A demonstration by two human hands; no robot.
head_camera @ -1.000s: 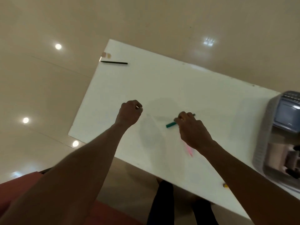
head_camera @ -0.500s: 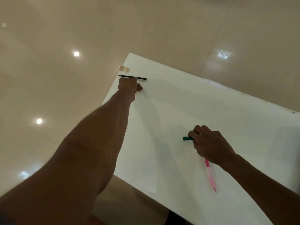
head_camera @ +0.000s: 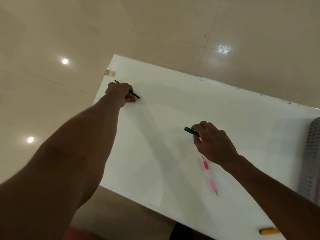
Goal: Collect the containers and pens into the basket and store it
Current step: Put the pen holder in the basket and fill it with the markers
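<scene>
The fingers [head_camera: 129,98] of the left hand [head_camera: 119,95] were curled tight around a thin black pen [head_camera: 134,94], whose two ends stuck out on either side of the fist, one toward the far left corner of the counter [head_camera: 173,118] and the other toward its middle. That hand was stretched far out over the white surface, close to the left edge, and whether the pen still touched the counter could not be told. The fingers [head_camera: 196,138] of the right hand [head_camera: 212,142] were closed on a teal marker [head_camera: 189,130], its blunt end poking out to the left of the knuckles while the rest was hidden under the palm. Just beside the right wrist, on the near side, a pink pen [head_camera: 209,176] lay flat on the counter, apart from the hand, its length running toward the near edge. A yellow-orange object [head_camera: 269,231], partly covered by the right forearm, lay near the counter's near edge. At the right border of the view stood the perforated grey wall of the basket [head_camera: 311,161], on the counter and well apart from both hands. Two small tan patches [head_camera: 110,73] sat at the counter's far left edge. Around the counter was glossy beige tiled floor [head_camera: 155,23] with spots of reflected light.
</scene>
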